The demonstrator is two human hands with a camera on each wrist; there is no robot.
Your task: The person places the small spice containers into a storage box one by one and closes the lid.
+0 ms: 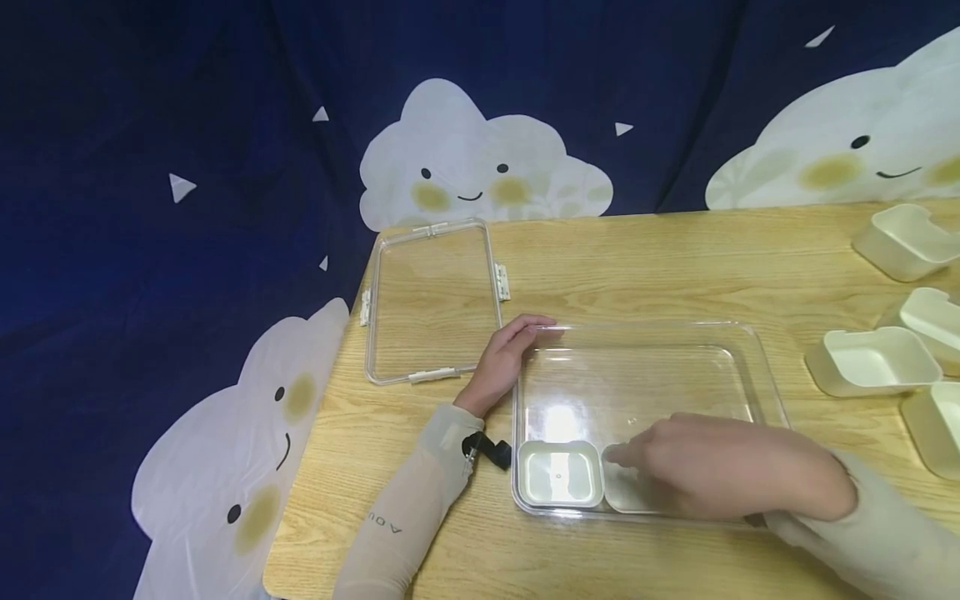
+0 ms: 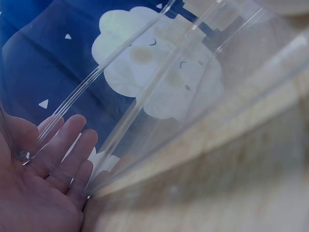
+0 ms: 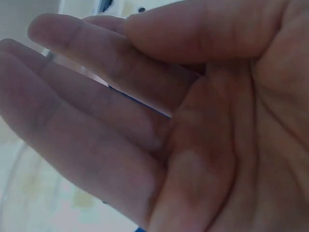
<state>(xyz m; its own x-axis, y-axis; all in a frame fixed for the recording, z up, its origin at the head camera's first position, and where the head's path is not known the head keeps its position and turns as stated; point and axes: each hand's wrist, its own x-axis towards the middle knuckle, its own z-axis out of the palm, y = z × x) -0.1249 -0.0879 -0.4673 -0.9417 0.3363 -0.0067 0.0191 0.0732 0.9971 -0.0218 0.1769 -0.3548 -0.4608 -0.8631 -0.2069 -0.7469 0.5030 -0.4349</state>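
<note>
Right hand point(image 1: 720, 462): fingers loosely extended over second cream plastic tray point(image 1: 621, 492); contact unclear.
Clear rectangular plastic box point(image 1: 660, 387): on woodgrain table point(image 1: 637, 258); first cream plastic tray point(image 1: 558, 475) in near-left corner.
Left hand point(image 1: 502, 362): pinches box's far-left corner.
Left sleeve point(image 1: 412, 500): "AQU", remainder unreadable.
Room: gap between box and loose cream cups point(image 1: 873, 358).

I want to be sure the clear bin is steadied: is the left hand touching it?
Touching. The left wrist view shows the left hand with the rim of the clear bin held between its thumb and fingers.
</note>
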